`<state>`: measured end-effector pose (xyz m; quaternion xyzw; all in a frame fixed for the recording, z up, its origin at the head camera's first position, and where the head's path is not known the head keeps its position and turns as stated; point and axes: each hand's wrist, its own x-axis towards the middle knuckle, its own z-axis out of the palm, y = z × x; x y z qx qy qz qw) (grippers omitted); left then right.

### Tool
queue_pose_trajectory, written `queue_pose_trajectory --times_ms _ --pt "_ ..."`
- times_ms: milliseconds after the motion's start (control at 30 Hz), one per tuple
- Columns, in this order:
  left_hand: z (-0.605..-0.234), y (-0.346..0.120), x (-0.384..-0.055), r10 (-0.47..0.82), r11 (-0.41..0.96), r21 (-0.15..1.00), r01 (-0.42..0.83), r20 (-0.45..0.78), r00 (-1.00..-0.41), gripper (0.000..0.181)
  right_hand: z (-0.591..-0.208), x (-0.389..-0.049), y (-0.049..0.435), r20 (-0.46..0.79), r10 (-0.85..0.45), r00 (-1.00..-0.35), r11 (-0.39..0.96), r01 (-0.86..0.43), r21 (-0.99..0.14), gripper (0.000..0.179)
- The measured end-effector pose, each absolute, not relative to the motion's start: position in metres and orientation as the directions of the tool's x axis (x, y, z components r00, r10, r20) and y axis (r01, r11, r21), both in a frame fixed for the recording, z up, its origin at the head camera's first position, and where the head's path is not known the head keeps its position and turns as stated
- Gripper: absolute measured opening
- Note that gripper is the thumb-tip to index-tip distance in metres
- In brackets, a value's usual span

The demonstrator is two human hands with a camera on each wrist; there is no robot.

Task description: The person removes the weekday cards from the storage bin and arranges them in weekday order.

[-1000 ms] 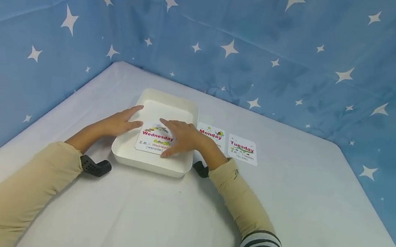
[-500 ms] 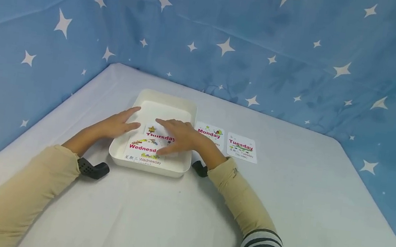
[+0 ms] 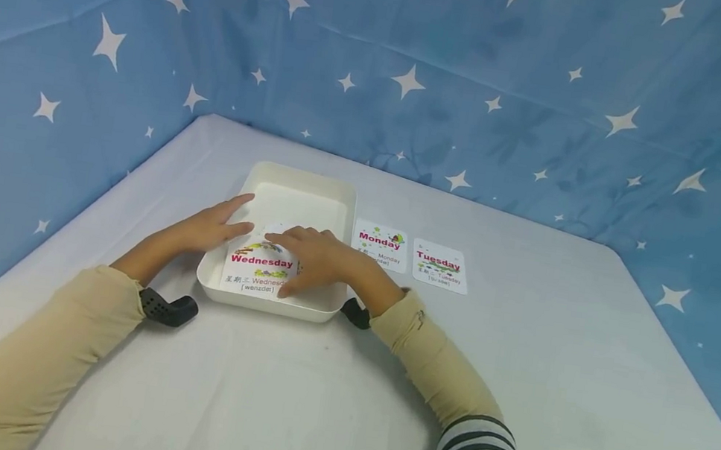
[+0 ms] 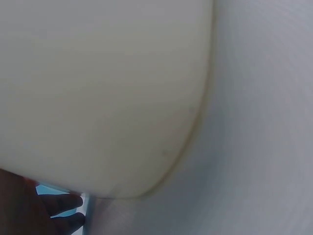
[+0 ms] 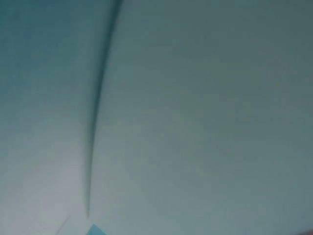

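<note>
A white rectangular tray (image 3: 269, 306) stands on the table in the head view, with a "Wednesday" card (image 3: 257, 269) lying in its front left part. My left hand (image 3: 208, 227) rests at the tray's left rim with fingers extended. Over the right part of that card spreads my right hand (image 3: 319, 259), its thumb by the lower edge and its fingers by the upper edge. Another card under it is mostly hidden. In the left wrist view, dark fingers (image 4: 63, 203) show below the tray's pale outer wall (image 4: 107, 98). The right wrist view shows mostly a pale surface, with no hand discernible.
Right of the tray, a "Monday" card (image 3: 380, 244) and a "Tuesday" card (image 3: 439, 266) lie side by side on the white-covered table (image 3: 323, 416). Black wrist mounts (image 3: 168, 309) sit by the tray's sides. A blue curtain (image 3: 450, 48) with white stars borders the table's back.
The Wednesday card has slid left and toward the front of the tray. A "Thursday" card showed beneath it half a second ago. My right hand has shifted slightly left; the left stays at the rim.
</note>
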<state>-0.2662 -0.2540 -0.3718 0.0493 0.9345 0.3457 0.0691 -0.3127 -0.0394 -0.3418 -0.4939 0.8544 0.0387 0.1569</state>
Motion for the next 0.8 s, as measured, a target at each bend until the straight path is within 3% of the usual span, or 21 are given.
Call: queue_pose_trajectory --times_ms 300,567,800 --pt "-0.3694 -0.2516 -0.2663 0.143 0.755 0.654 0.049 -0.092 -0.985 0.066 -0.3418 -0.3216 -0.0334 -0.366 -0.771 -0.521 0.588 -0.803 -0.096 0.071" --pt "-0.3690 -0.2507 -0.2664 0.143 0.758 0.650 0.050 -0.090 -0.986 0.066 -0.3415 -0.3171 -0.0327 -0.352 -0.785 -0.509 0.548 -0.836 -0.014 0.089" --pt "-0.3719 -0.2528 -0.2652 0.134 0.750 0.660 0.043 -0.089 -0.987 0.065 -0.3422 -0.3156 -0.0325 -0.301 -0.823 -0.481 0.519 -0.853 -0.056 0.082"
